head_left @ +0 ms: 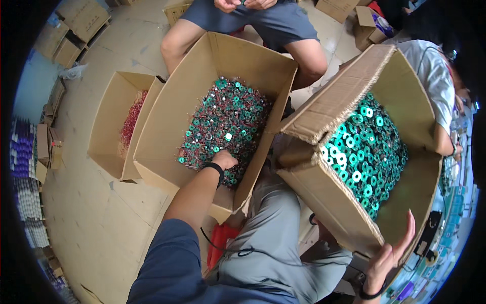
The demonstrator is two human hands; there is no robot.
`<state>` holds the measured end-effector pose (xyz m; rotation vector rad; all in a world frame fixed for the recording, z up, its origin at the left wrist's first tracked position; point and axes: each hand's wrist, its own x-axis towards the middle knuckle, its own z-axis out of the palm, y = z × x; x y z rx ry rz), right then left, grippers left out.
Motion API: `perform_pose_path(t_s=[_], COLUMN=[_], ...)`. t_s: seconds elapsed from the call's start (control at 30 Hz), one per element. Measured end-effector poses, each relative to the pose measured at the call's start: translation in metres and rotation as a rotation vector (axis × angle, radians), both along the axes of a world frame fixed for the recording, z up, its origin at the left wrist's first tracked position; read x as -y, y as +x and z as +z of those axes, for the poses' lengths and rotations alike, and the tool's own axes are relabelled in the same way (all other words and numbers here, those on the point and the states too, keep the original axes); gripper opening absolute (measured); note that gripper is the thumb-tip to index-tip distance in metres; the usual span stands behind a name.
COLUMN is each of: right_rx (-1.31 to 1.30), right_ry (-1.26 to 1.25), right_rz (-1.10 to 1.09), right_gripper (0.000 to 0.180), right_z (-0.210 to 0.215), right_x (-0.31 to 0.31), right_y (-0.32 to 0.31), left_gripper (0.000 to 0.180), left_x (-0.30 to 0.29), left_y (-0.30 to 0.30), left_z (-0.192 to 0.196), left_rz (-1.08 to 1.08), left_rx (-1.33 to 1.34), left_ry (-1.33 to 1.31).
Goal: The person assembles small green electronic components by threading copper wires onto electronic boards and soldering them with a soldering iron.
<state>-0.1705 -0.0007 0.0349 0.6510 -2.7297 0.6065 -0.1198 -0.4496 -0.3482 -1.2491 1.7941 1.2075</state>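
My left hand [225, 159] reaches into the middle cardboard box [167, 119], down at a heap of small mixed parts [228, 119]. Green rings and reddish bits with thin wires lie mingled there. The fingers look curled; whatever they hold, if anything, is hidden under the hand. At the right, my right hand [389, 254] is open with its fingers stretched out, beside the near edge of the right cardboard box [334, 195]. No object shows in it. That box is tilted and holds many shiny green ring-shaped parts [367, 152].
A smaller cardboard box [109, 121] with red bits stands left. Across from me sits a person in dark shorts [253, 23], hands together; another person's pale sleeve [428, 76] is at the right. Purple and white stacks [25, 162] line the left. A red bag [220, 240] lies by my leg.
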Motion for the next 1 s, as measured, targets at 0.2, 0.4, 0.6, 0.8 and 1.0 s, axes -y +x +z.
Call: perform_pose_path(t_s=[0.2, 0.4, 0.6, 0.8, 1.0], right_rx=[-0.093, -0.029, -0.056, -0.004, 0.016], right_ry=[0.046, 0.264, 0.348, 0.286, 0.257], right_rz=[0.036, 0.032, -0.034, -0.043, -0.020], right_gripper=[0.071, 0.086, 0.082, 0.074, 0.076], right_z=[0.005, 0.011, 0.002, 0.002, 0.001], right_x=[0.031, 0.038, 0.047, 0.024, 0.030], right_y=[-0.010, -0.015, -0.011, -0.009, -0.014], left_gripper=[0.077, 0.099, 0.087, 0.039, 0.046], left_x=[0.006, 0.015, -0.023, -0.033, -0.046], left_y=[-0.022, -0.011, -0.043, -0.037, -0.044], left_z=[-0.083, -0.168, -0.174, -0.206, -0.212], left_rz=[-0.251, -0.111, -0.008, -0.007, -0.010], left_rx=[0.112, 0.073, -0.109, -0.270, -0.321], left_ry=[-0.181, -0.243, -0.250, -0.301, -0.372])
